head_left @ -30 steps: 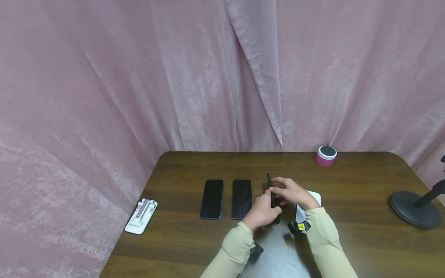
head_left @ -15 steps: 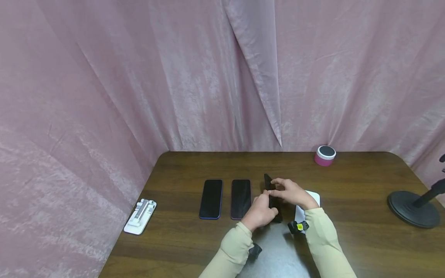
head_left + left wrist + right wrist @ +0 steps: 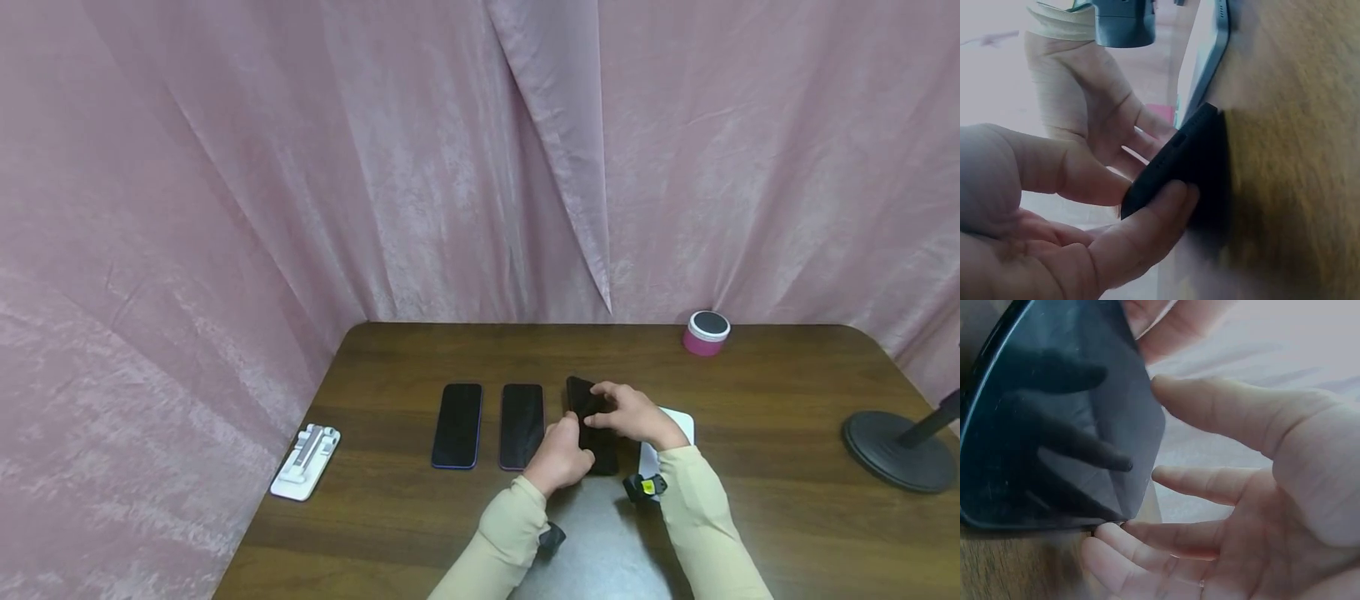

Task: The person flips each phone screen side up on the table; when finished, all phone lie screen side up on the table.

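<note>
A black phone (image 3: 602,457) is tilted up on one long side from the brown table, its dark glossy screen (image 3: 1041,444) reflecting fingers. My left hand (image 3: 558,458) pinches its raised edge between thumb and fingers, near the end with the charging port (image 3: 1179,142). Fingertips and thumb of my right hand (image 3: 632,415) touch the phone's edge towards its far end, the fingers spread and nearly straight. Beneath my right wrist lies a white phone (image 3: 681,422), partly hidden by the arm. Left of my hands, a phone with a purplish edge (image 3: 521,427) and a blue-edged phone (image 3: 457,426) lie flat, screens up.
A white folding phone stand (image 3: 305,462) lies near the table's left edge. At the back right is a pink jar with a dark-topped white lid (image 3: 707,332). A black round stand base (image 3: 898,454) rests at the right. Pink curtains (image 3: 420,167) hang behind the table.
The black phone has leaned from nearly upright on its edge towards lying flatter, its screen tipping into sight. Both hands have stayed around it with only slight movement.
</note>
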### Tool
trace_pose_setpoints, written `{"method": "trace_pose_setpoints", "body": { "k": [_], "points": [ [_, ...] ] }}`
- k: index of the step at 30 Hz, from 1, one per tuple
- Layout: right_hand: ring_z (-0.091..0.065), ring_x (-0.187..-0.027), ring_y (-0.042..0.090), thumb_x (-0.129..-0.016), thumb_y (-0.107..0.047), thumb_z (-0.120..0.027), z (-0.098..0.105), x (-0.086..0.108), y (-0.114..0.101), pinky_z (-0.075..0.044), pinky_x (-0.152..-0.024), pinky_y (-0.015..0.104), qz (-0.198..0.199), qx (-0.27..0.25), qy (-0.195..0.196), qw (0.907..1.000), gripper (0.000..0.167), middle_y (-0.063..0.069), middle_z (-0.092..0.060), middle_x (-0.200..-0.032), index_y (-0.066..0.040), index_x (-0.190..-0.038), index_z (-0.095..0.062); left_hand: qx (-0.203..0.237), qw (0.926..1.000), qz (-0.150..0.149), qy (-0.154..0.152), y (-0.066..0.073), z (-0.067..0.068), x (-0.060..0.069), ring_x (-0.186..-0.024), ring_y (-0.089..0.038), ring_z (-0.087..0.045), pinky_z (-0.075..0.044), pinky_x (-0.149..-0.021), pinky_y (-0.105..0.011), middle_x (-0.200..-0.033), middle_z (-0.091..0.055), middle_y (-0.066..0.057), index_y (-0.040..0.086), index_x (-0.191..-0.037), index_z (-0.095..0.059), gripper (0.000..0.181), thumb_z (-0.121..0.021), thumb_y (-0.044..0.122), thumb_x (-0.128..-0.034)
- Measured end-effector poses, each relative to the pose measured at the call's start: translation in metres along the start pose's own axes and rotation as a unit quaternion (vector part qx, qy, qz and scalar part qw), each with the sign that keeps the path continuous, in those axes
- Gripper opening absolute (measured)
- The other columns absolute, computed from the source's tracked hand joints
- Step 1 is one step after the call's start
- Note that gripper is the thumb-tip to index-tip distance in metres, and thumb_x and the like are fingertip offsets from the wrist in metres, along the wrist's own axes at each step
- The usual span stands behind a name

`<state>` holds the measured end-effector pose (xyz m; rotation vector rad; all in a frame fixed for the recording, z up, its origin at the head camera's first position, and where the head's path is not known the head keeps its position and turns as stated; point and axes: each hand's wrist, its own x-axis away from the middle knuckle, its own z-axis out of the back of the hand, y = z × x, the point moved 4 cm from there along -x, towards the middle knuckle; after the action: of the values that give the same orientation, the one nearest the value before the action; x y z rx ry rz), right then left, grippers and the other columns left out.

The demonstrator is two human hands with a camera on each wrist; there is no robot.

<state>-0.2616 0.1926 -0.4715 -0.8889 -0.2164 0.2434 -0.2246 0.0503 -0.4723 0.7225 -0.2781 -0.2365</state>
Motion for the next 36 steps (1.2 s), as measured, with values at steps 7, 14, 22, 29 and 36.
{"method": "trace_pose_setpoints", "body": {
  "k": [7,14,22,29,36],
  "points": [
    [-0.064,-0.094,0.038,-0.086,-0.009,-0.076,0.0019,0.0022,0.0010,-0.058,-0.062,0.040,-0.023,-0.014,0.005,0.9996,0.054,0.042,-0.053,-0.125,0.012,-0.130,-0.054,-0.011,0.9999,0.001,0.008,-0.0028,-0.0053,0.0001,-0.125,-0.033,-0.053,-0.044,-0.103,-0.039,-0.134,-0.052,-0.028,-0.014,-0.141,-0.046,0.066,-0.071,0.002,-0.0826],
    [-0.063,-0.095,0.039,-0.087,-0.006,-0.075,0.0031,0.0021,0.0017,-0.059,-0.063,0.041,-0.040,-0.032,0.006,0.9987,0.052,0.040,-0.053,-0.125,0.013,-0.130,-0.052,0.003,0.9997,0.002,0.023,-0.0051,-0.0067,-0.0006,-0.123,-0.033,-0.052,-0.043,-0.105,-0.039,-0.137,-0.046,-0.030,-0.013,-0.141,-0.048,0.062,-0.069,0.003,-0.0857],
    [-0.062,-0.098,0.041,-0.090,-0.005,-0.072,0.0007,0.0027,0.0052,-0.060,-0.068,0.043,-0.075,-0.053,0.001,0.9958,0.051,0.040,-0.048,-0.129,0.013,-0.132,-0.050,0.012,0.9997,0.002,0.022,-0.0064,-0.0068,-0.0003,-0.124,-0.032,-0.053,-0.043,-0.106,-0.042,-0.135,-0.051,-0.026,-0.008,-0.142,-0.051,0.055,-0.067,0.008,-0.0912],
    [-0.062,-0.099,0.042,-0.092,-0.006,-0.070,0.0010,0.0044,0.0050,-0.059,-0.070,0.044,-0.081,-0.053,-0.001,0.9953,0.050,0.040,-0.047,-0.130,0.013,-0.133,-0.050,0.022,0.9995,0.016,0.014,-0.0061,-0.0073,0.0011,-0.132,-0.038,-0.047,-0.040,-0.107,-0.048,-0.140,-0.051,-0.027,-0.009,-0.147,-0.044,0.062,-0.065,0.013,-0.0929],
    [-0.063,-0.097,0.041,-0.092,-0.005,-0.067,0.0000,0.0043,0.0054,-0.059,-0.068,0.043,-0.082,-0.055,0.008,0.9951,0.047,0.041,-0.047,-0.129,0.015,-0.132,-0.050,-0.002,0.9996,0.004,0.029,-0.0029,-0.0082,0.0030,-0.123,-0.039,-0.054,-0.046,-0.100,-0.047,-0.128,-0.062,-0.024,-0.009,-0.139,-0.052,0.057,-0.067,0.016,-0.0901]
  ]
}}
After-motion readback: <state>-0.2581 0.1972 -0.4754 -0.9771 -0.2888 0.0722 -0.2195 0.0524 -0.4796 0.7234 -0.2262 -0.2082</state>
